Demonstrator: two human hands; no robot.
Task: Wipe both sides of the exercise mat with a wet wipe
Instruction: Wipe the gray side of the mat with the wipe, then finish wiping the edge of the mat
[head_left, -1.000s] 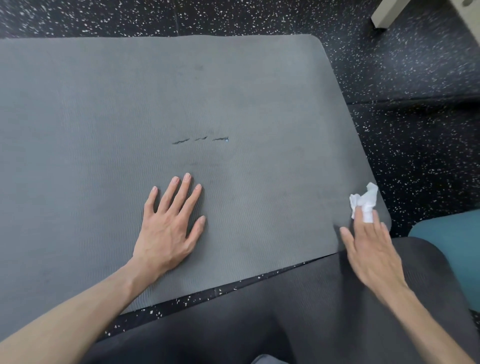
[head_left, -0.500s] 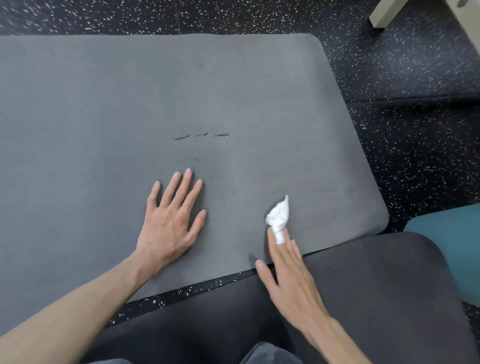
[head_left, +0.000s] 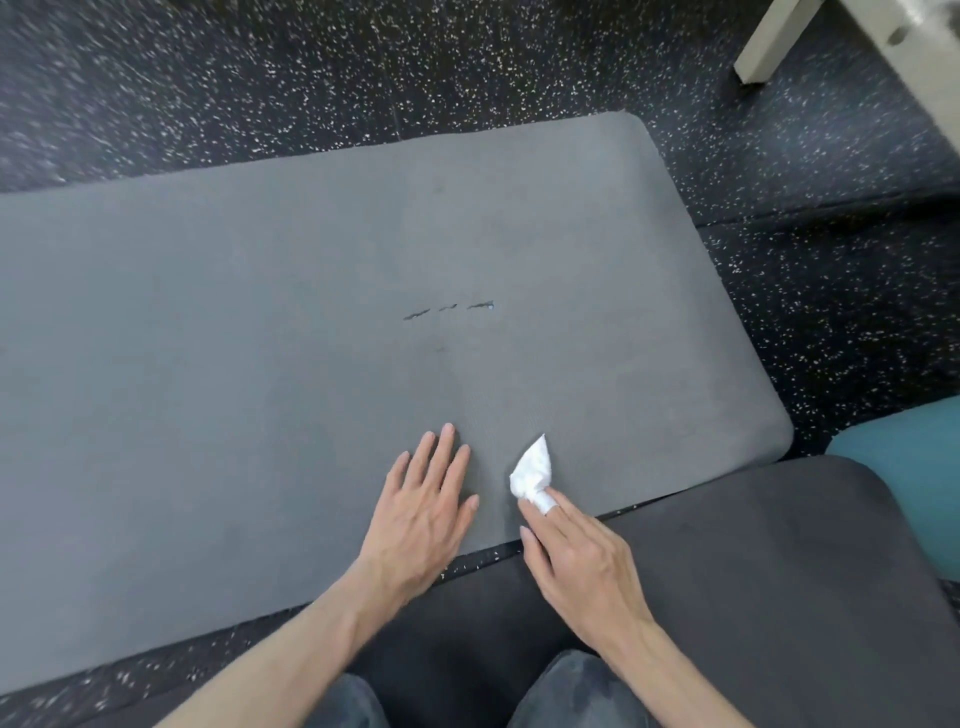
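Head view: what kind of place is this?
Probably a gym or workout room: black speckled rubber floor, a grey exercise mat laid flat, a darker mat beside it, and a teal pad at the edge.

We find the exercise mat (head_left: 260, 338) on the floor (head_left: 831, 312). The wet wipe (head_left: 532, 470) lies on it, at the right grip's (head_left: 582, 566) fingertips; the left grip (head_left: 421, 514) lies flat just left.

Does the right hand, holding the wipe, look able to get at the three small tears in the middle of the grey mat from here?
Probably yes. The right hand holds the wipe on the grey mat, and only bare mat lies between it and the tears. The left hand rests flat beside it, clear of that path.
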